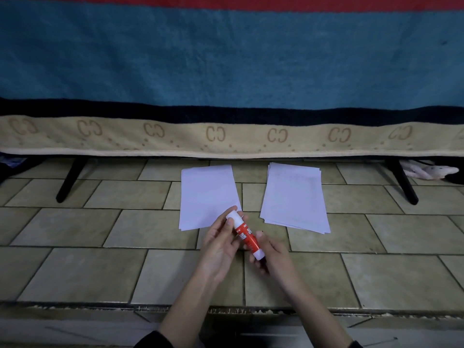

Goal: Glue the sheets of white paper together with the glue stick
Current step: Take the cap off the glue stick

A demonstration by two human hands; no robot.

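One glue stick, red in the body with a white cap and a white base, is held above the tiled floor between two hands. It lies slanted, cap end up and to the left, base end down and to the right. The left hand curls its fingers and thumb around the cap end, with the thumb lying along the white cap. The right hand grips the base end, its thumb against the red body and its fingers wrapped under the white base.

Two lots of white paper lie on the floor just beyond the hands, apart from each other. The left sheet looks like a single sheet, and the left hand's fingertips overlap its near right corner in the view. The right stack shows several offset edges, so it holds more than one sheet; the exact number cannot be told.

Behind the paper hangs one striped blanket over a frame with two dark slanted legs. One pale soft toy lies at the far right under it.
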